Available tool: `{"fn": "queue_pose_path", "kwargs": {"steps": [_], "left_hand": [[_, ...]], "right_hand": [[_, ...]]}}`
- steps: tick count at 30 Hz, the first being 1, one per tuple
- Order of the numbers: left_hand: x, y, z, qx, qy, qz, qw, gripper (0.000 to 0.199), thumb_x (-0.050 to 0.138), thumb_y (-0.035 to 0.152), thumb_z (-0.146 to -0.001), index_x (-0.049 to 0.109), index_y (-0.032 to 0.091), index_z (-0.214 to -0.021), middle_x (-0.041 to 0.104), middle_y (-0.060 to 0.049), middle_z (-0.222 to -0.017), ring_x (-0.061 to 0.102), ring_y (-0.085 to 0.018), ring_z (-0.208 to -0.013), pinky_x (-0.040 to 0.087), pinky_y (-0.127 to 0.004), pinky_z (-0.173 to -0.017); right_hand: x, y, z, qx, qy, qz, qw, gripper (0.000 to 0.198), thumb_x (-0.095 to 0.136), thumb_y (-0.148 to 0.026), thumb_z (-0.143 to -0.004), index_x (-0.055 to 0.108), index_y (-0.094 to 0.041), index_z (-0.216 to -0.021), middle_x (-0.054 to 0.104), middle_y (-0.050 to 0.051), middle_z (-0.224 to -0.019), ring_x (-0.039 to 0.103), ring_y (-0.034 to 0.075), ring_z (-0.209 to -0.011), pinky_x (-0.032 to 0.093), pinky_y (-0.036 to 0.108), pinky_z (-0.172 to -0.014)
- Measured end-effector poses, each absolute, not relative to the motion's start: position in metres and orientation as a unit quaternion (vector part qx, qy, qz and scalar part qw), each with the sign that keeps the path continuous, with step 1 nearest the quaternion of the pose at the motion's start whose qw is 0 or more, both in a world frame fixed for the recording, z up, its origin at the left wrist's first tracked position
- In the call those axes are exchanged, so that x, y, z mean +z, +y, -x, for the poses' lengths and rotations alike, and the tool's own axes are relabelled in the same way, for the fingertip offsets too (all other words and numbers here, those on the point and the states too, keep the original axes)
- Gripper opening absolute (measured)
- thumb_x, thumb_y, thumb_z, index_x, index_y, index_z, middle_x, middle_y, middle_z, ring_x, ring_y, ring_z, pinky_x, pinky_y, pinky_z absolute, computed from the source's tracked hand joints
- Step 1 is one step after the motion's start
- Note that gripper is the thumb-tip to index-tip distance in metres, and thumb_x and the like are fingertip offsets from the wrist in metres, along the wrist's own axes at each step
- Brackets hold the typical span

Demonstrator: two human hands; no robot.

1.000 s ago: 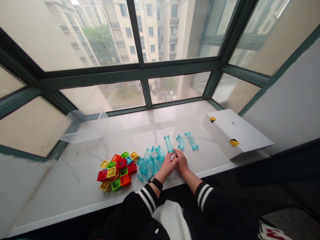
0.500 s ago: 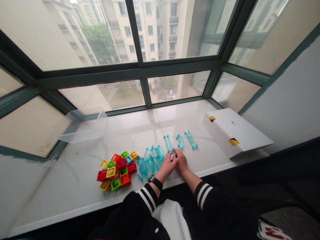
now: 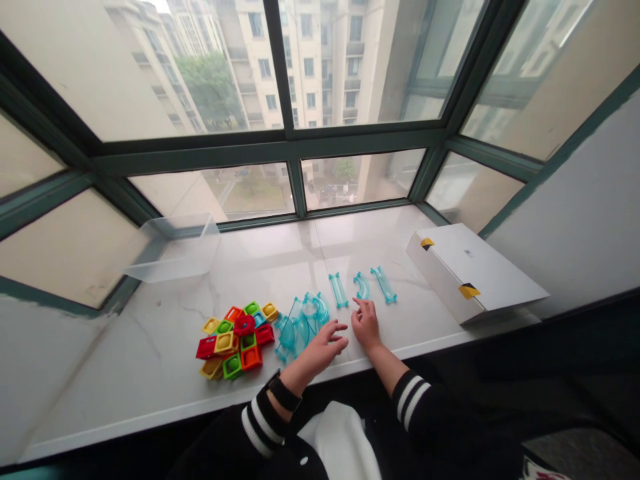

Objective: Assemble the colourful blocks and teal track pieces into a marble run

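My left hand (image 3: 325, 347) is open, fingers apart and holding nothing, just beside the right edge of a pile of clear blue track pieces (image 3: 295, 330). To its right my right hand (image 3: 366, 324) rests low over the sill with its index finger stretched out and nothing visible in it. Beyond the fingertips lies a straight blue track piece (image 3: 339, 291). A curved blue track piece (image 3: 361, 287) and another long blue track piece (image 3: 384, 286) lie in a row with it. Left of the pile, colourful square blocks (image 3: 237, 343) are heaped together.
A clear plastic bin (image 3: 175, 253) stands at the back left. On the right is a white box (image 3: 475, 267) with black-and-yellow tabs. The marble sill (image 3: 150, 360) ends at a front edge near my body, and green-framed windows (image 3: 295, 173) rise behind it.
My hands were together near the straight track piece; now they are apart. The left hand has drawn back toward me and its fingers have spread. The view has shifted slightly.
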State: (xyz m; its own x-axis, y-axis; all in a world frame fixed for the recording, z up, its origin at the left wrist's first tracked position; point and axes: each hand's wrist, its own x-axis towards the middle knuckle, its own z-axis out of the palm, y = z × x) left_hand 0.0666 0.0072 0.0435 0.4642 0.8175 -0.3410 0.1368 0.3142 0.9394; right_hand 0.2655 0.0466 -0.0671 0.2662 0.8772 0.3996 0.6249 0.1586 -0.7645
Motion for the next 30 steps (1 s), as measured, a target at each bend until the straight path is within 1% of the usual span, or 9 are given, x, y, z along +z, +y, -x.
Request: {"fn": "queue_pose_path", "kwargs": {"steps": [3,5,7,11,15,17,25,28,30], "left_hand": [[0.07,-0.002,-0.027,0.286,0.44,-0.518,0.675,0.058,0.075,0.057,-0.086,0.067,0.023,-0.133,0.048,-0.016,-0.159,0.062,-0.032,-0.126,0.059,-0.046,-0.098],[0.082,-0.007,-0.002,0.301,0.452,-0.509,0.667,0.059,0.073,0.058,-0.088,0.066,0.025,-0.136,0.057,-0.014,-0.151,0.06,-0.033,-0.13,0.057,-0.046,-0.102],[0.088,-0.011,0.02,0.315,0.476,-0.497,0.653,0.059,0.072,0.059,-0.09,0.065,0.025,-0.137,0.063,-0.013,-0.144,0.058,-0.033,-0.134,0.056,-0.046,-0.103],[0.081,-0.022,0.044,0.348,0.507,-0.458,0.643,0.059,0.075,0.06,-0.086,0.068,0.024,-0.132,0.063,-0.014,-0.144,0.057,-0.035,-0.136,0.056,-0.044,-0.102],[0.072,-0.033,0.047,0.367,0.501,-0.415,0.665,0.055,0.077,0.058,-0.085,0.071,0.023,-0.127,0.06,-0.015,-0.147,0.059,-0.035,-0.133,0.057,-0.043,-0.097],[0.071,-0.036,0.046,0.371,0.501,-0.404,0.67,0.054,0.078,0.057,-0.084,0.072,0.023,-0.125,0.061,-0.015,-0.147,0.06,-0.035,-0.132,0.057,-0.043,-0.096],[0.08,-0.041,0.041,0.381,0.501,-0.373,0.681,0.052,0.081,0.055,-0.08,0.074,0.022,-0.119,0.063,-0.016,-0.144,0.064,-0.035,-0.125,0.056,-0.042,-0.092],[0.077,-0.041,0.043,0.389,0.5,-0.367,0.681,0.051,0.081,0.053,-0.081,0.073,0.023,-0.12,0.063,-0.015,-0.144,0.063,-0.033,-0.125,0.056,-0.039,-0.092],[0.073,-0.04,0.046,0.394,0.501,-0.353,0.685,0.051,0.08,0.053,-0.082,0.071,0.022,-0.121,0.062,-0.015,-0.145,0.063,-0.032,-0.125,0.056,-0.038,-0.091]], "right_hand": [[-0.064,0.048,-0.282,0.069,-0.587,0.656,0.47,0.041,0.048,-0.018,-0.092,0.068,-0.017,-0.128,0.057,0.015,-0.116,0.061,0.028,-0.108,0.057,0.047,-0.098],[-0.064,0.051,-0.291,0.041,-0.584,0.678,0.444,0.042,0.05,-0.019,-0.091,0.067,-0.016,-0.129,0.056,0.017,-0.122,0.057,0.031,-0.117,0.052,0.051,-0.105],[-0.064,0.056,-0.295,0.037,-0.587,0.705,0.396,0.045,0.052,-0.02,-0.09,0.065,-0.015,-0.133,0.054,0.019,-0.132,0.054,0.033,-0.123,0.05,0.052,-0.108],[-0.062,0.064,-0.293,0.055,-0.592,0.755,0.278,0.051,0.054,-0.021,-0.09,0.063,-0.013,-0.14,0.052,0.022,-0.143,0.05,0.036,-0.131,0.044,0.05,-0.112],[-0.05,0.067,-0.29,0.081,-0.588,0.783,0.187,0.052,0.055,-0.024,-0.094,0.064,-0.017,-0.144,0.053,0.019,-0.149,0.047,0.036,-0.136,0.04,0.045,-0.114],[-0.042,0.068,-0.288,0.094,-0.586,0.789,0.156,0.052,0.055,-0.026,-0.095,0.064,-0.019,-0.145,0.052,0.017,-0.153,0.046,0.036,-0.137,0.04,0.044,-0.113],[-0.028,0.071,-0.283,0.115,-0.585,0.793,0.123,0.055,0.059,-0.028,-0.095,0.06,-0.022,-0.149,0.05,0.017,-0.155,0.043,0.038,-0.14,0.041,0.047,-0.111],[-0.027,0.068,-0.281,0.123,-0.581,0.795,0.124,0.058,0.059,-0.028,-0.095,0.056,-0.021,-0.152,0.047,0.018,-0.156,0.043,0.037,-0.14,0.042,0.046,-0.112],[-0.026,0.064,-0.279,0.13,-0.565,0.801,0.146,0.06,0.06,-0.027,-0.093,0.054,-0.018,-0.152,0.046,0.019,-0.156,0.045,0.037,-0.14,0.043,0.046,-0.112]]}}
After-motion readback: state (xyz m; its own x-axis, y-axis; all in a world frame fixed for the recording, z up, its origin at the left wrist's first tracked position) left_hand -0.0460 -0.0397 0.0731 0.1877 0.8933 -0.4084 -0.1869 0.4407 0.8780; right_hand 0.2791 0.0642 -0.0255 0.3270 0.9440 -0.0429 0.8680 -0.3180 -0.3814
